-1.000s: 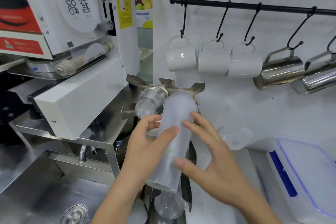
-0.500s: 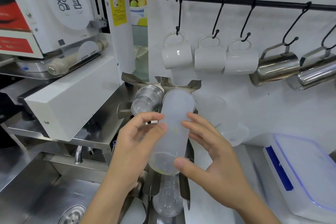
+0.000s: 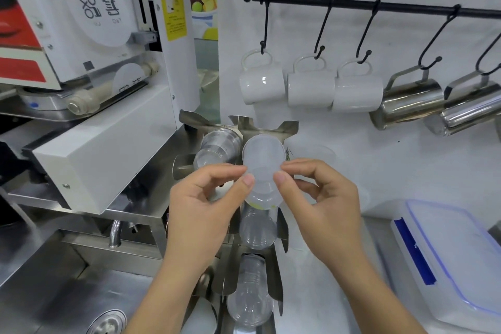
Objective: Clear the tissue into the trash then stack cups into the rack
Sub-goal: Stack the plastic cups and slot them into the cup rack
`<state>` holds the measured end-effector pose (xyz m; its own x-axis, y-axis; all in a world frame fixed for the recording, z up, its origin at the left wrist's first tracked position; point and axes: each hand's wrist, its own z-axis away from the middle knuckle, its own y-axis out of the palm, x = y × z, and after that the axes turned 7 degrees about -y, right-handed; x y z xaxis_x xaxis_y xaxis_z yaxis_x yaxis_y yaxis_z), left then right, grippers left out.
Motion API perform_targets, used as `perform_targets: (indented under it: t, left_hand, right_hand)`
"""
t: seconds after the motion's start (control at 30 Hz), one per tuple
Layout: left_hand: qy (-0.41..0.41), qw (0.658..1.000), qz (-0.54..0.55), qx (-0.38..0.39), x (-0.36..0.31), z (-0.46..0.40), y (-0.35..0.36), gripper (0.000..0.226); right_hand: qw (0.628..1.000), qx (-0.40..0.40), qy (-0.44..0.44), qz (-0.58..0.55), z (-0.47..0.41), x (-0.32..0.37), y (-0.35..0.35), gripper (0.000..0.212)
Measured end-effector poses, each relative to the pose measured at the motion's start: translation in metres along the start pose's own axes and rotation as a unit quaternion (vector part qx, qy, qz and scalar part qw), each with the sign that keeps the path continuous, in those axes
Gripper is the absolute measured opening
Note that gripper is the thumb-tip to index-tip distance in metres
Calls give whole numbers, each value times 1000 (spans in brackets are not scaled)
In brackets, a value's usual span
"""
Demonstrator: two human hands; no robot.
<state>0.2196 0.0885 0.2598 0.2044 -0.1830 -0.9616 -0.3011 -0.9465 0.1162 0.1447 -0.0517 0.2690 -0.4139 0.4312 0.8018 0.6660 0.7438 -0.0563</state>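
A frosted plastic cup stack (image 3: 262,168) stands bottom-up in the right column of the steel cup rack (image 3: 289,127). My left hand (image 3: 206,206) pinches its left side with thumb and fingers. My right hand (image 3: 320,203) pinches its right side. Clear cups (image 3: 256,230) show lower in the same column, and another clear stack (image 3: 249,298) sits at the rack's bottom. A stack of clear cups (image 3: 217,148) fills the left column. No tissue or trash is in view.
A white sealing machine (image 3: 89,144) stands left of the rack, above a steel sink (image 3: 62,293). Three white mugs (image 3: 310,91) and steel pitchers (image 3: 409,102) hang from a black rail (image 3: 379,5). A lidded plastic box (image 3: 447,260) lies at the right.
The frosted cup stack has slid down into the rack's right column. Both hands shifted from gripping its sides lower down to pinching it near its top.
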Motion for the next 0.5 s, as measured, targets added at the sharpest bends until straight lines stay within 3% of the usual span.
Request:
perform_targets:
  t: [0.1, 0.5]
  left_hand:
    - [-9, 1000, -12, -17, 2, -6, 6, 8]
    - [-9, 996, -74, -40, 8, -20, 11, 10]
  right_hand:
    - [1000, -10, 5, 10, -7, -7, 2, 5]
    - [998, -21, -2, 59, -16, -20, 7, 15]
